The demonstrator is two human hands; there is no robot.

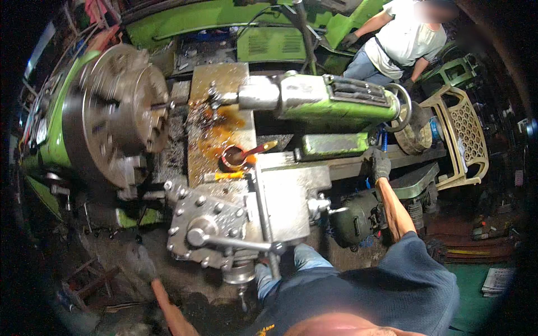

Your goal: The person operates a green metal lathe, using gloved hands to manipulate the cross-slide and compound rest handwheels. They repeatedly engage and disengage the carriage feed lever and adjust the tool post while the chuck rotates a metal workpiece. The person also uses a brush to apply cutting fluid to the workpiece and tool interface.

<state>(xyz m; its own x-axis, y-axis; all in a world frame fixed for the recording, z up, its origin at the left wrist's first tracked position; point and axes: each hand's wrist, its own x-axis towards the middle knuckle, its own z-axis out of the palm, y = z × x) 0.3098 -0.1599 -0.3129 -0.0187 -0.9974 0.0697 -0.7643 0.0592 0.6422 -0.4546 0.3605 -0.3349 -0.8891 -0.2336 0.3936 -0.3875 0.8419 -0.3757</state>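
I stand at a green lathe. My right hand [381, 164], in a dark grey glove, rests with curled fingers on the front edge of the lathe bed [347, 165], just below the green tailstock [325, 95] and its handwheel [401, 107]. My left hand [137, 261], also gloved and blurred by motion, hangs low at the left below the grey tool post [210, 229], touching nothing I can make out. The large chuck [112, 112] looks blurred, with a short bar sticking out of it toward the carriage.
A red cup with a brush [236, 157] and a yellow-handled tool [230, 175] sit on the oily carriage plate. A dark motor [353, 219] hangs under the bed. Another person in a white shirt [403, 39] works at the back right, beside a beige plastic chair [460, 134].
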